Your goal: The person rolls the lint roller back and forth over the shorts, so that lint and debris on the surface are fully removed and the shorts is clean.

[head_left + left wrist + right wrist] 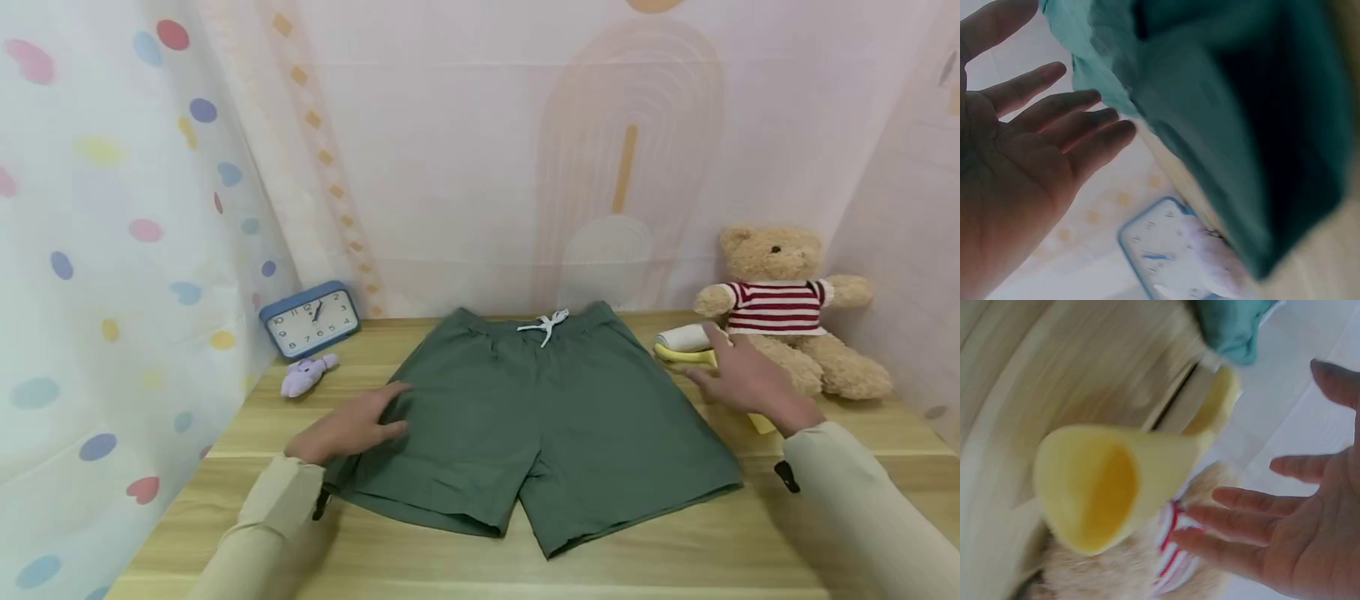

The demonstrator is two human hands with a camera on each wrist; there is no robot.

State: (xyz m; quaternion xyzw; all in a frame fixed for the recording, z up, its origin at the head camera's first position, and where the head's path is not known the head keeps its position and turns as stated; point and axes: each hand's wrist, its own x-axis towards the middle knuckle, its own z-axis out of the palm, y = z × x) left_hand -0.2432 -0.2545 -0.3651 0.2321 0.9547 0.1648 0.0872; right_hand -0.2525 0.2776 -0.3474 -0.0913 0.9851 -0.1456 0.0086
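Dark green shorts (457, 417) with a white drawstring (550, 325) lie spread flat, waistband toward the back wall. Over their left leg is my left hand (352, 423), fingers extended and holding nothing. The left wrist view shows that hand (1035, 137) beside the green cloth (1191, 106); whether it touches is unclear. At the right lies a lint roller with a white roll (682, 337) and a yellow handle (1166, 456). My right hand (750, 377) hovers over it with spread fingers, hiding part of the handle in the head view.
A teddy bear (776, 308) in a striped shirt sits behind the right hand. At the back left stand a blue clock (311, 318) and a small purple plush toy (306, 377). Patterned curtains (450, 167) enclose the wooden table (420, 567) at the back and sides.
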